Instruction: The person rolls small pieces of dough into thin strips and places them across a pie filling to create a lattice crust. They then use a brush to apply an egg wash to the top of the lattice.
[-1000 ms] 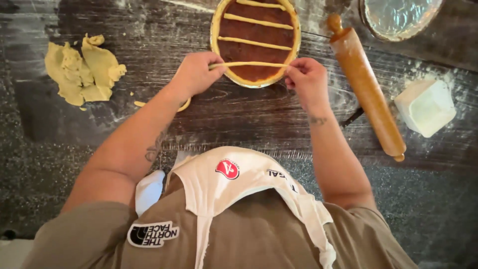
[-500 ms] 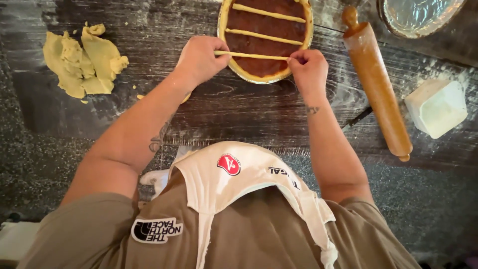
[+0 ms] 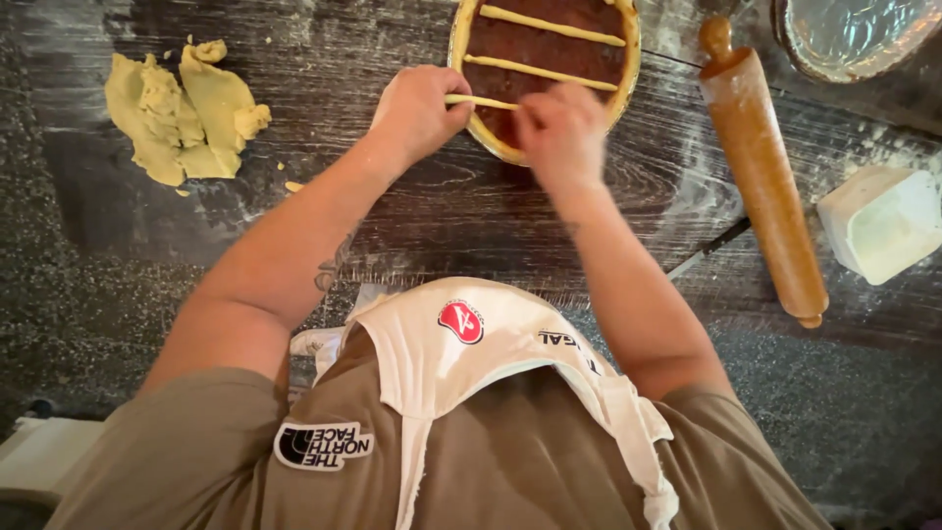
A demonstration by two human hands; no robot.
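We hold a thin pale dough strip (image 3: 481,101) across the round tart with dark brown filling (image 3: 546,74), near its closer rim on the dark wooden desk (image 3: 471,211). Our left hand (image 3: 417,113) pinches its left end at the tart's edge; our right hand (image 3: 561,130), blurred, seems to pinch it mid-length. The strip runs left to right, parallel to two laid strips beyond. A wooden rolling pin (image 3: 763,167) lies to the right.
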